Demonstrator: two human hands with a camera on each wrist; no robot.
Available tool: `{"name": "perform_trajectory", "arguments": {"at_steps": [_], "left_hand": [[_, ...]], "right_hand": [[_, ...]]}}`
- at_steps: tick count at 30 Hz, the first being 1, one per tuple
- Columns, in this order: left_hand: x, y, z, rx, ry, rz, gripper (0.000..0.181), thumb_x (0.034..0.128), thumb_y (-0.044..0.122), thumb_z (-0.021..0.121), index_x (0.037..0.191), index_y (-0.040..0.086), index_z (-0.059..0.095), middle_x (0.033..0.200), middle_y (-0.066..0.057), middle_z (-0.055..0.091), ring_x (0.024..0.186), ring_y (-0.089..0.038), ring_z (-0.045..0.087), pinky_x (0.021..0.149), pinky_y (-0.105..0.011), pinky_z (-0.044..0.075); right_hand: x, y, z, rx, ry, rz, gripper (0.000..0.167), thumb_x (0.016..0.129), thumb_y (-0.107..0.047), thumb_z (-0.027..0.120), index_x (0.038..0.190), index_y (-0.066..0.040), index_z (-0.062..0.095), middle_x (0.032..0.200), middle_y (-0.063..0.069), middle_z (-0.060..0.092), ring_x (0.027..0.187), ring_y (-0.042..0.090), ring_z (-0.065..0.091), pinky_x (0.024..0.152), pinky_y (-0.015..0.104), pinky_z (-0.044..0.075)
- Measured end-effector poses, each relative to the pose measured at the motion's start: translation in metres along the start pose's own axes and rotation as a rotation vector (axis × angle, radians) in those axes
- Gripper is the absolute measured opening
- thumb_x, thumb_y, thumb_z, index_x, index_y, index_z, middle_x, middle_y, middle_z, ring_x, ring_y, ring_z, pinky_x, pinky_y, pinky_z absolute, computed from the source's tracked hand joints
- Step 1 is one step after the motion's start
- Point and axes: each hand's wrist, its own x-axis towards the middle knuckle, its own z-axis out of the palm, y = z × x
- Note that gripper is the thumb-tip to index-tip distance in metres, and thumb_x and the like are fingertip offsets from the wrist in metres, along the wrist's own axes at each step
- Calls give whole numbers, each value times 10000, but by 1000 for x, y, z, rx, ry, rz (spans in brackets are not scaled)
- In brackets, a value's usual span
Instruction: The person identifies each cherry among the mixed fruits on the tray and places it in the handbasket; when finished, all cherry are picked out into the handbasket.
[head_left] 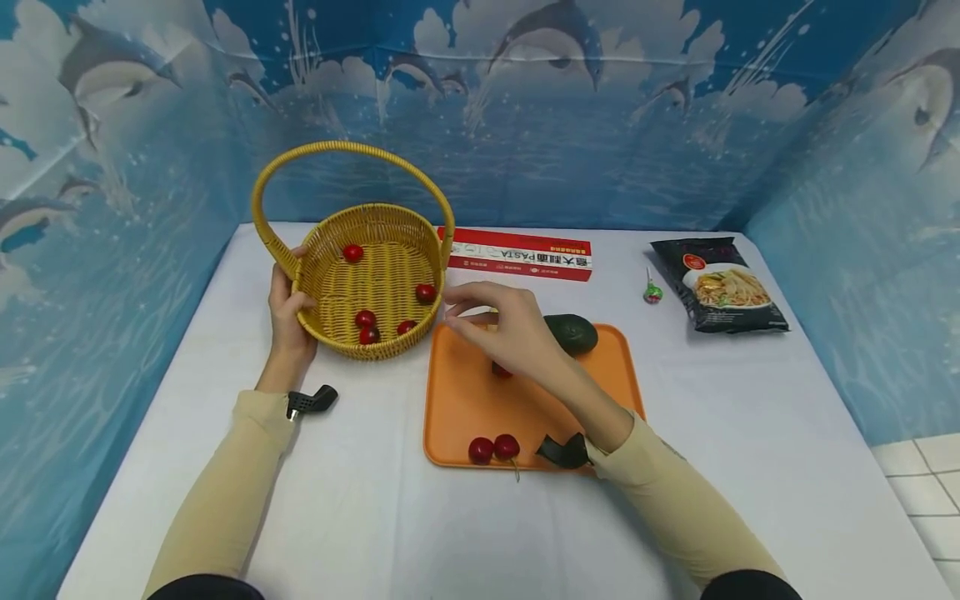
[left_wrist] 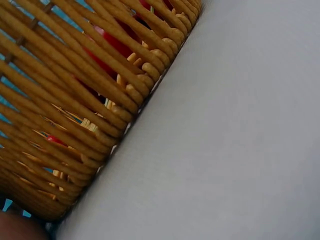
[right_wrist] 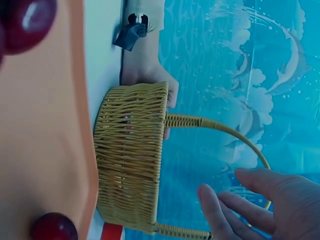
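My left hand (head_left: pixel 291 317) grips the left rim of a yellow wicker basket (head_left: pixel 367 283), near the foot of its tall handle. Several red cherries (head_left: pixel 353 253) lie inside the basket. Just off the basket's right rim hangs my right hand (head_left: pixel 510 329), fingers apart and holding nothing, as the right wrist view shows. Below it is an orange tray (head_left: pixel 465 392). Two cherries (head_left: pixel 482 451) sit at the tray's front edge, one with a stem. Another cherry (head_left: pixel 501 370) is partly hidden by the right hand. At the tray's back lies a dark green avocado (head_left: pixel 573 334).
A red and white pasta box (head_left: pixel 525 254) lies behind the tray, beside the basket. To the right are a green lollipop (head_left: pixel 652 292) and a black noodle packet (head_left: pixel 723 285). Dolphin-printed cloth (head_left: pixel 510 150) walls the white table at the back and sides.
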Motion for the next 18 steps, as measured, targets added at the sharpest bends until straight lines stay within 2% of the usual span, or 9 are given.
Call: {"name": "perform_trajectory", "arguments": {"at_steps": [7, 12, 18], "left_hand": [[0, -2, 1, 0, 2, 0, 772, 742, -130, 335, 1451, 102, 533, 1570, -94, 421, 1412, -332, 384, 1084, -377, 372], [1, -1, 0, 9, -2, 9, 778, 740, -127, 339, 1462, 95, 526, 1573, -86, 425, 1400, -327, 389, 1083, -378, 366], [-1, 0, -2, 16, 8, 10, 779, 738, -126, 336, 1452, 110, 539, 1572, -95, 424, 1400, -333, 389, 1088, -378, 373]], "right_hand": [[-29, 10, -9, -37, 23, 15, 317, 973, -163, 757, 1289, -157, 736, 1205, -16, 755, 1076, 145, 734, 915, 330, 598], [-52, 22, -18, -80, 52, 13, 332, 941, -105, 784, 1270, -113, 743, 1187, 28, 762, 1065, 180, 751, 902, 391, 606], [-76, 34, -27, -118, 63, 64, 355, 937, -84, 782, 1289, -84, 732, 1211, 41, 755, 1119, 202, 724, 956, 437, 587]]}}
